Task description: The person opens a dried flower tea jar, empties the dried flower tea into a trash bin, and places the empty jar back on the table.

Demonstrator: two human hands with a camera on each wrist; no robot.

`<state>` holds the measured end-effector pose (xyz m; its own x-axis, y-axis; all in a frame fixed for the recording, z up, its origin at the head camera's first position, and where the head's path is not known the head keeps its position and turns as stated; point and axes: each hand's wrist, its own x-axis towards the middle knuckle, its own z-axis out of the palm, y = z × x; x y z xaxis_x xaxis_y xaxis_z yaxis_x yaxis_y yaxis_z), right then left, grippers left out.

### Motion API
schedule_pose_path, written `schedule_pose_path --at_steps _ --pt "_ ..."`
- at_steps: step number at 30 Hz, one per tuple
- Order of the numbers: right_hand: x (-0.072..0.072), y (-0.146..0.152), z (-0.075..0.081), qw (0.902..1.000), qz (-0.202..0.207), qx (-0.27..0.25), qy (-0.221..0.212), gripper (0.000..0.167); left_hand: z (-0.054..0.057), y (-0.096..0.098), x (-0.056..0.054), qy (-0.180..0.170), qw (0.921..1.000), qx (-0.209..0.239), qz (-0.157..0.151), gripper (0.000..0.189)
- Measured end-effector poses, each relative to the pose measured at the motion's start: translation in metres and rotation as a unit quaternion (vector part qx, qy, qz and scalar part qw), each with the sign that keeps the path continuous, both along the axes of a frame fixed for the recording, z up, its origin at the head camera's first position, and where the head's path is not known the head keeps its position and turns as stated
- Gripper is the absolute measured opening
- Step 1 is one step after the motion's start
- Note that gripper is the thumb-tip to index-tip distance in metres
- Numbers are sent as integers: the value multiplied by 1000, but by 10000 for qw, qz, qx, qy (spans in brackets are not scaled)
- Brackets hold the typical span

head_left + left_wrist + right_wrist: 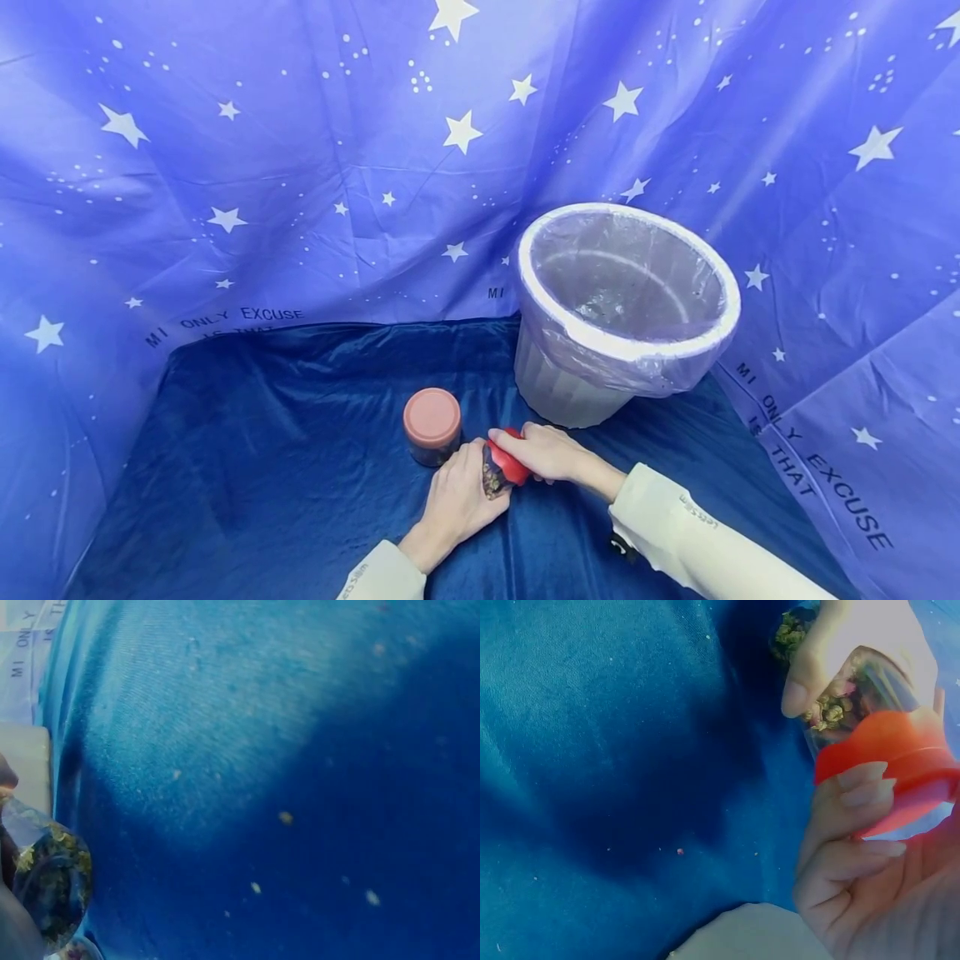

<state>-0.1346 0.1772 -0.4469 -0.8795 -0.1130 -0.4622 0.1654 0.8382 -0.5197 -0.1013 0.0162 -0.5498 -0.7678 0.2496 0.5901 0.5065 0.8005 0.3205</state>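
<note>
A clear jar (492, 481) of dried flower buds lies tilted between both hands over the dark blue cloth. My left hand (457, 493) grips its glass body, with the thumb across the glass in the right wrist view. My right hand (557, 454) holds the red lid (889, 746) at the other end, fingers curled round its edge. Yellowish buds (831, 712) and a few pink ones show through the glass. Just beyond the left hand stands a second jar with a pink lid (432, 417). In the left wrist view, the held jar's rounded base (56, 889) shows at the edge.
A pale bin (558, 392) lined with a clear bag stands behind the right hand, its white rim (637, 343) facing up. Small crumbs (285, 817) dot the blue cloth (262, 467). Star-printed curtains (300, 150) hang round the back and sides.
</note>
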Motion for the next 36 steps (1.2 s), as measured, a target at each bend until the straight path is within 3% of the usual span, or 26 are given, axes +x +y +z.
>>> schedule_pose_path --at_steps 7,11,21,31,36 --pt "-2 2 -6 9996 27 -266 89 54 0 1 -1 1 10000 -22 30 74" --pt "-1 5 -6 9987 242 -374 239 52 -1 0 -2 -8 10000 -25 39 75" --pt "-6 16 -10 9879 1296 -501 695 42 -1 -1 -1 -68 10000 45 54 73" --pt "-13 19 9 9636 2592 -207 624 55 3 -2 -2 -393 9991 138 -19 68" --pt "-14 20 14 9561 2857 -253 605 55 3 -1 0 -390 9992 95 -19 68"
